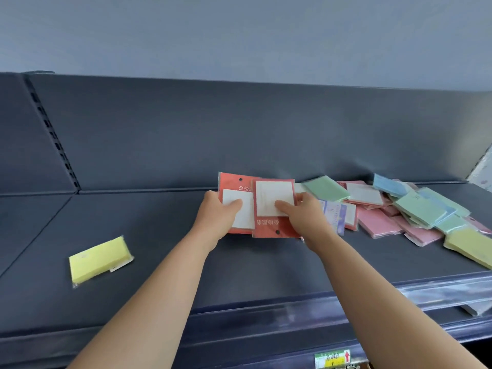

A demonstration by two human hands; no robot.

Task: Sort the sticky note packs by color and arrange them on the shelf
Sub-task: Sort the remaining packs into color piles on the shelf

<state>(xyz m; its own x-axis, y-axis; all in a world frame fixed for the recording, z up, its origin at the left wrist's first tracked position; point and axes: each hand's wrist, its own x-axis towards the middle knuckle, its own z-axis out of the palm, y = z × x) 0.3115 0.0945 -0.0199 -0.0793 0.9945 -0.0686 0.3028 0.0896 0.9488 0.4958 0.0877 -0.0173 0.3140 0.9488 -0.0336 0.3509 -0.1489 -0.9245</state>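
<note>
While the mixed pile (399, 209) is lying unsorted at the right of the shelf (170, 235), the left hand (217, 218) is pinching a red pack (231, 182) and the right hand (306, 217) is gripping a second red pack (274, 193), likely merging them into one colour group. A yellow pack (99, 259) is sitting well apart, leftward.

Two limbs are showing, both unclothed. The left forearm (149, 296) is showing at 7 o'clock and is running bare along all its visible length to the wrist. The left hand (217, 217), just left of centre, is likewise showing bare. The right forearm (386, 294) is showing at 5 o'clock, also bare to the wrist. The right hand (303, 217) is showing bare.
</note>
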